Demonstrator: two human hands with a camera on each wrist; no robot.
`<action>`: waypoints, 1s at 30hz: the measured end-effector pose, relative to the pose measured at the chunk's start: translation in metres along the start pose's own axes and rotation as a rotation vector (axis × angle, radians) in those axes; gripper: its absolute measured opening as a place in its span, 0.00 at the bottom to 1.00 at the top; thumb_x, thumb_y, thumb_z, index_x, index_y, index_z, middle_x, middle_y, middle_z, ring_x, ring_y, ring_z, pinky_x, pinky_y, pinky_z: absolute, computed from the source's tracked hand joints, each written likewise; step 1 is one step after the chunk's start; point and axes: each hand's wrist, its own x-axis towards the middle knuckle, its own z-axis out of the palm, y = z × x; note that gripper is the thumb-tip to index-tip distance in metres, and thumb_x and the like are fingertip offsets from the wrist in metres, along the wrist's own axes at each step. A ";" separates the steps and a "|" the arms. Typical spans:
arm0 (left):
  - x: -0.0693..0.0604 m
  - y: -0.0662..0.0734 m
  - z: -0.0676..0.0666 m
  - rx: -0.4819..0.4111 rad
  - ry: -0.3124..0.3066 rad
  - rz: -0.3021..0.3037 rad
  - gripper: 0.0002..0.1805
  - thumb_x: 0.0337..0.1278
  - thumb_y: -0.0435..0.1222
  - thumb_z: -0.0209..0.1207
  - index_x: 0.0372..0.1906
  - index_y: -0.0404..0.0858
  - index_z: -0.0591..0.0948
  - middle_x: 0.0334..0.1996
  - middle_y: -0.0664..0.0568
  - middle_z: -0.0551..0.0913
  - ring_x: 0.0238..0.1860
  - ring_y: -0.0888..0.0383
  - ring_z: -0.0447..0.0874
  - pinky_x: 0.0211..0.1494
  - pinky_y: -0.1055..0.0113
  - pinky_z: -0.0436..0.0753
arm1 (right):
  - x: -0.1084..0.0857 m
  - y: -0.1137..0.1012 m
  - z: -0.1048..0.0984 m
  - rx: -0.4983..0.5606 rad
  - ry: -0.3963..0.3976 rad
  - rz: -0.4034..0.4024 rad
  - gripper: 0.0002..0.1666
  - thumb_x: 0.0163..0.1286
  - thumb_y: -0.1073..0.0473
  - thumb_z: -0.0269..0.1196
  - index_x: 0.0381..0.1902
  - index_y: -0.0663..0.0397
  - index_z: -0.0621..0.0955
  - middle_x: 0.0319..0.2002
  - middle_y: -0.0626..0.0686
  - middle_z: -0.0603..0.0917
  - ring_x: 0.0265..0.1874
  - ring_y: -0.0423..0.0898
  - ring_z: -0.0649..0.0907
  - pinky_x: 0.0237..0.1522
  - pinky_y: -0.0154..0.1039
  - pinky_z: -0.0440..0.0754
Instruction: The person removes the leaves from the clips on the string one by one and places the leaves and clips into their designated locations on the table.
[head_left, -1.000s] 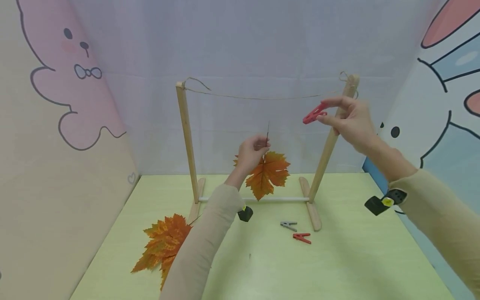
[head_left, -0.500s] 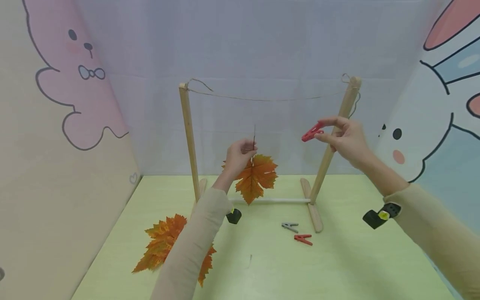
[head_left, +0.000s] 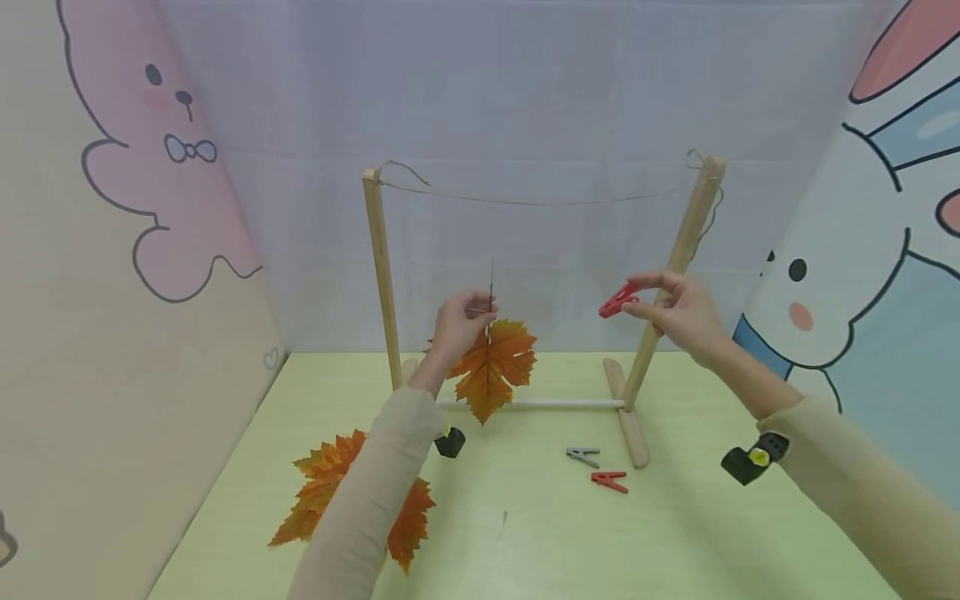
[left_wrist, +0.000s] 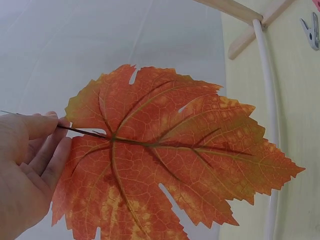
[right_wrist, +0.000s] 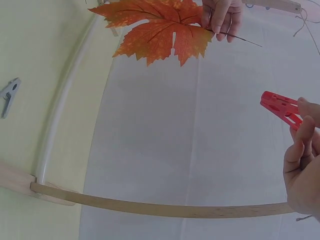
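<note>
My left hand [head_left: 462,325] pinches the dark stem of an orange maple leaf [head_left: 491,375], which hangs tip down below the fingers. The left wrist view shows this leaf [left_wrist: 165,145] broadly, its stem between thumb and fingers. To the right, my right hand [head_left: 682,312] holds a red clothespin [head_left: 618,300] by its handle ends, thumb and forefinger on either side. In the right wrist view the clothespin [right_wrist: 280,106] points toward the leaf, well apart from it. A thin string [head_left: 525,202] spans the wooden frame above both hands; neither leaf nor clothespin touches it.
The frame's left post [head_left: 381,275] and right post [head_left: 675,258] stand joined by a white rod [head_left: 562,404]. On the table lie a grey clothespin [head_left: 582,455], another red clothespin [head_left: 609,482] and more maple leaves [head_left: 322,483], partly behind my left arm.
My left hand has moved left and slightly down with the leaf. My right hand has lowered with the red clothespin. The whole view has shifted slightly.
</note>
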 end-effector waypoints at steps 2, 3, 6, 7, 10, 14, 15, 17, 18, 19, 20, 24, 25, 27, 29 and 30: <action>-0.001 -0.002 -0.002 0.003 0.000 -0.011 0.10 0.52 0.30 0.60 0.41 0.36 0.80 0.37 0.47 0.83 0.38 0.53 0.82 0.42 0.64 0.79 | -0.001 0.003 0.001 0.004 -0.005 0.005 0.16 0.57 0.66 0.64 0.43 0.45 0.79 0.29 0.38 0.79 0.08 0.39 0.65 0.10 0.34 0.62; -0.002 -0.004 -0.003 0.003 0.000 -0.014 0.10 0.52 0.30 0.60 0.42 0.36 0.80 0.37 0.47 0.83 0.38 0.53 0.82 0.42 0.64 0.80 | -0.002 0.005 0.002 0.003 -0.007 0.006 0.16 0.57 0.66 0.64 0.43 0.45 0.79 0.29 0.38 0.79 0.08 0.39 0.65 0.10 0.34 0.62; -0.004 -0.007 -0.006 0.004 0.000 -0.018 0.10 0.52 0.30 0.60 0.42 0.35 0.80 0.37 0.46 0.83 0.38 0.52 0.81 0.43 0.63 0.79 | -0.004 0.008 0.003 -0.008 -0.008 0.021 0.16 0.58 0.66 0.64 0.44 0.46 0.78 0.29 0.38 0.79 0.07 0.39 0.64 0.10 0.34 0.62; -0.004 -0.008 -0.007 0.005 -0.001 -0.018 0.10 0.52 0.29 0.60 0.42 0.34 0.80 0.37 0.45 0.83 0.39 0.52 0.81 0.43 0.63 0.79 | -0.004 0.008 0.003 -0.009 -0.009 0.027 0.16 0.58 0.65 0.64 0.44 0.47 0.78 0.30 0.38 0.79 0.07 0.39 0.64 0.09 0.34 0.61; -0.006 -0.012 -0.010 0.009 -0.005 -0.017 0.11 0.52 0.29 0.60 0.42 0.33 0.79 0.37 0.45 0.83 0.39 0.52 0.81 0.43 0.64 0.79 | -0.006 0.010 0.006 -0.023 -0.009 0.047 0.16 0.58 0.64 0.64 0.45 0.50 0.78 0.31 0.39 0.79 0.08 0.39 0.64 0.10 0.34 0.63; -0.008 -0.015 -0.012 -0.002 -0.015 -0.025 0.11 0.52 0.29 0.60 0.43 0.33 0.79 0.37 0.44 0.83 0.38 0.52 0.81 0.42 0.65 0.79 | -0.007 0.014 0.008 -0.026 -0.015 0.063 0.17 0.58 0.63 0.64 0.46 0.54 0.77 0.31 0.40 0.79 0.08 0.39 0.65 0.11 0.33 0.64; -0.009 -0.015 -0.012 -0.006 -0.017 -0.025 0.11 0.52 0.28 0.60 0.42 0.33 0.80 0.37 0.44 0.83 0.38 0.52 0.81 0.41 0.65 0.80 | -0.007 0.015 0.009 -0.025 -0.016 0.069 0.17 0.58 0.63 0.64 0.46 0.55 0.77 0.30 0.40 0.79 0.08 0.39 0.65 0.11 0.33 0.64; -0.011 -0.016 -0.014 -0.018 -0.024 -0.032 0.11 0.52 0.28 0.60 0.43 0.33 0.79 0.37 0.43 0.83 0.38 0.52 0.81 0.41 0.65 0.80 | -0.008 0.017 0.010 -0.024 -0.019 0.072 0.18 0.58 0.63 0.64 0.47 0.58 0.76 0.27 0.39 0.78 0.08 0.39 0.65 0.11 0.34 0.63; -0.012 -0.016 -0.014 -0.023 -0.023 -0.035 0.11 0.52 0.28 0.60 0.43 0.33 0.79 0.37 0.43 0.83 0.38 0.52 0.81 0.41 0.65 0.80 | -0.009 0.018 0.011 -0.024 -0.019 0.073 0.19 0.58 0.63 0.64 0.48 0.59 0.76 0.26 0.39 0.78 0.08 0.39 0.65 0.11 0.35 0.63; -0.013 -0.017 -0.015 -0.029 -0.022 -0.040 0.11 0.52 0.28 0.60 0.43 0.33 0.80 0.37 0.43 0.83 0.38 0.52 0.81 0.40 0.65 0.80 | -0.009 0.020 0.011 -0.026 -0.021 0.075 0.20 0.58 0.63 0.64 0.49 0.61 0.76 0.24 0.39 0.78 0.08 0.39 0.65 0.11 0.35 0.63; -0.014 -0.018 -0.017 -0.033 -0.021 -0.042 0.11 0.52 0.28 0.60 0.43 0.33 0.79 0.37 0.43 0.83 0.38 0.52 0.81 0.40 0.65 0.80 | -0.010 0.021 0.012 -0.026 -0.025 0.078 0.21 0.59 0.63 0.64 0.49 0.63 0.75 0.22 0.39 0.77 0.08 0.40 0.65 0.10 0.36 0.62; -0.017 -0.021 -0.021 -0.042 -0.025 -0.062 0.11 0.52 0.27 0.59 0.43 0.34 0.79 0.37 0.43 0.82 0.38 0.51 0.81 0.40 0.65 0.80 | -0.013 0.025 0.016 -0.034 -0.040 0.101 0.23 0.59 0.61 0.63 0.51 0.66 0.74 0.24 0.39 0.77 0.08 0.42 0.65 0.10 0.37 0.62; -0.017 -0.022 -0.023 -0.043 -0.031 -0.067 0.11 0.52 0.27 0.59 0.43 0.34 0.79 0.37 0.43 0.82 0.38 0.51 0.80 0.41 0.65 0.80 | -0.014 0.027 0.017 -0.039 -0.042 0.108 0.23 0.60 0.61 0.63 0.51 0.66 0.74 0.23 0.39 0.76 0.08 0.42 0.65 0.10 0.36 0.62; -0.019 -0.023 -0.025 -0.041 -0.046 -0.079 0.12 0.52 0.26 0.59 0.44 0.33 0.79 0.37 0.42 0.82 0.38 0.50 0.81 0.41 0.64 0.80 | -0.016 0.029 0.019 -0.041 -0.040 0.118 0.23 0.60 0.60 0.63 0.51 0.66 0.74 0.25 0.39 0.77 0.08 0.41 0.65 0.11 0.36 0.62; -0.021 -0.025 -0.027 -0.028 -0.063 -0.089 0.13 0.52 0.26 0.59 0.45 0.33 0.79 0.37 0.42 0.82 0.38 0.50 0.81 0.40 0.65 0.80 | -0.019 0.032 0.021 -0.035 -0.038 0.121 0.23 0.59 0.60 0.64 0.50 0.66 0.74 0.28 0.39 0.78 0.08 0.39 0.65 0.11 0.35 0.63; -0.022 -0.025 -0.028 -0.023 -0.072 -0.095 0.13 0.52 0.26 0.59 0.45 0.33 0.79 0.36 0.42 0.82 0.38 0.50 0.81 0.40 0.64 0.80 | -0.020 0.034 0.022 -0.027 -0.036 0.121 0.22 0.59 0.60 0.64 0.50 0.65 0.75 0.29 0.39 0.78 0.08 0.38 0.66 0.11 0.34 0.64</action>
